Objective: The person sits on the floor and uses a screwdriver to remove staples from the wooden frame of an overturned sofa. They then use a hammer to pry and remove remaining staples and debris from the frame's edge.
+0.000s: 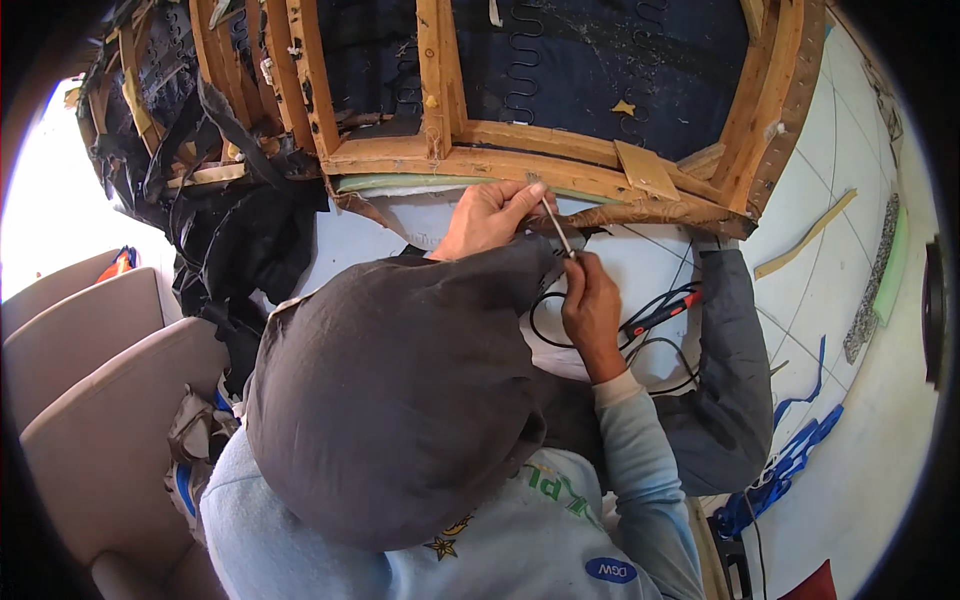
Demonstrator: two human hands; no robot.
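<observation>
My left hand (490,218) is closed in a pinch against the lower wooden rail of an upturned seat frame (480,162); what lies between its fingertips is hidden. My right hand (594,310) grips the near end of a slim tool (557,225) with a thin, pale shaft. The shaft slants up and left, its tip beside my left thumb and close to the rail. Brown fabric (650,212) hangs along the rail's lower edge, with a pale green foam strip (380,184) to the left. The handle inside my right hand is mostly covered.
My bent grey-trousered knee (390,390) fills the middle, below the hands. A red and black handled tool (665,315) lies among black cord on the right. Torn black fabric (245,235) hangs at left, near grey chairs (120,390). Foam strips (890,265) and blue straps (790,470) lie on the tiled floor.
</observation>
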